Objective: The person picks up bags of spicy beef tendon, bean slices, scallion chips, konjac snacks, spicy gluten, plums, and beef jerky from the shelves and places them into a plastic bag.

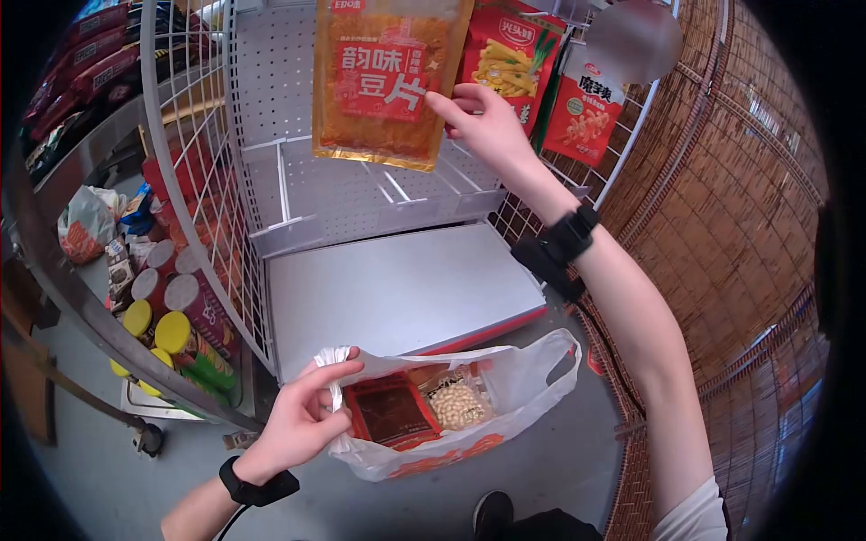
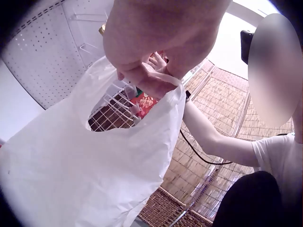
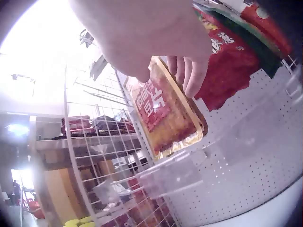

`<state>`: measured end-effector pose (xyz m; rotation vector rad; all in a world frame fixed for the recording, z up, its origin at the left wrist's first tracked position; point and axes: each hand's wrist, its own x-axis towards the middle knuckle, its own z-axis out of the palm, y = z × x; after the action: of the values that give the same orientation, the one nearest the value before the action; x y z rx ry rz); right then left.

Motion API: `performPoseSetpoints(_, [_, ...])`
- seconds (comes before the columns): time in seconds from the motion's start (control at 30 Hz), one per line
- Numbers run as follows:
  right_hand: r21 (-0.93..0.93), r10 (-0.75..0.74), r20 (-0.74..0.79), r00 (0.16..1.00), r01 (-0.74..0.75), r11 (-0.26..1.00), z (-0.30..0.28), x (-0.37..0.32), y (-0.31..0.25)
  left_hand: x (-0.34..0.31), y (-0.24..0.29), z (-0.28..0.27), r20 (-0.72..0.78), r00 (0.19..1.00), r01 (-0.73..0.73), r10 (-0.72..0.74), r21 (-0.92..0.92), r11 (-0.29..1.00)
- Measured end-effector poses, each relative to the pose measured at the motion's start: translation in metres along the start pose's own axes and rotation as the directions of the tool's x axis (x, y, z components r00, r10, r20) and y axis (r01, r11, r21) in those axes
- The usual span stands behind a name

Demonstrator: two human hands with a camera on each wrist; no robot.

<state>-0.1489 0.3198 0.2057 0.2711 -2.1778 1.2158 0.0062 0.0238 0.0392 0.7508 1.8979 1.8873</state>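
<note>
My left hand point(image 1: 302, 415) grips one bunched handle of a white plastic bag point(image 1: 532, 388), which hangs open below it. Inside the bag lie a dark red-edged packet point(image 1: 392, 410) and a clear packet of pale beans or nuts point(image 1: 458, 406). Higher up, my right hand point(image 1: 492, 131) pinches the right edge of an orange packet of dried tofu slices point(image 1: 383, 99), thumb on its front. That packet is upright in front of the perforated rack panel. A red packet with yellow strips point(image 1: 514, 68) hangs just behind the right hand, beside a red-and-white packet point(image 1: 586, 117).
A white base shelf point(image 1: 406, 288) spans the bottom of the rack. White wire mesh point(image 1: 194, 153) walls the left side. Beyond it stand yellow-lidded cans point(image 1: 176, 334) and bagged goods. A woven reed screen point(image 1: 740, 180) borders the right.
</note>
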Motion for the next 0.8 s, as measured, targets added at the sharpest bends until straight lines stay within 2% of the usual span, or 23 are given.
performPoseSetpoints(0.07, [-0.031,0.004,-0.003,1.0,-0.004,1.0,0.006,0.007,-0.004,-0.002,-0.001,0.0,-0.009,1.0,0.003,-0.004,-0.022,1.0])
performPoseSetpoints(0.17, [0.038,0.034,0.035,0.999,-0.035,0.999,0.016,0.017,0.002,-0.007,-0.003,-0.003,-0.014,1.0,0.001,-0.002,-0.061,0.998])
performPoseSetpoints(0.23, [0.001,0.058,-0.079,0.995,-0.058,0.998,0.021,0.019,0.009,-0.01,-0.004,-0.006,0.008,1.0,-0.005,0.005,-0.054,0.999])
performPoseSetpoints(0.27, [0.003,0.06,-0.075,0.995,-0.06,0.998,0.023,0.018,0.007,-0.011,-0.006,-0.007,0.004,1.0,-0.001,0.001,-0.055,0.999])
performPoseSetpoints(0.33, [0.047,0.017,-0.073,0.997,-0.013,0.999,0.026,0.017,0.005,-0.013,-0.008,-0.01,0.016,0.999,0.038,-0.038,0.034,0.999])
performPoseSetpoints(0.47, [0.084,-0.042,-0.054,0.998,0.046,0.995,0.03,0.014,-0.006,-0.012,-0.007,-0.009,0.037,0.999,0.017,-0.016,-0.031,0.999])
performPoseSetpoints(0.57, [0.073,0.0,0.0,1.0,0.0,0.997,0.032,0.013,-0.015,-0.01,-0.005,-0.007,0.022,1.0,0.016,-0.014,-0.081,0.997])
performPoseSetpoints(0.63, [-0.024,0.13,0.098,0.987,-0.129,0.991,0.031,0.016,-0.018,-0.009,-0.005,-0.006,0.015,1.0,-0.009,0.01,-0.077,0.997])
performPoseSetpoints(0.67, [-0.023,0.131,0.098,0.987,-0.129,0.991,0.032,0.016,-0.019,-0.008,-0.006,-0.006,0.015,1.0,-0.009,0.01,-0.076,0.997])
performPoseSetpoints(0.73, [0.158,0.093,0.058,0.994,-0.101,0.982,0.035,0.013,-0.02,-0.009,-0.007,-0.009,0.036,0.999,0.013,-0.011,-0.031,0.999])
performPoseSetpoints(0.8, [0.176,0.093,0.09,0.992,-0.108,0.978,0.03,0.013,-0.024,-0.009,-0.006,-0.009,0.021,1.0,0.008,-0.007,-0.049,0.999])
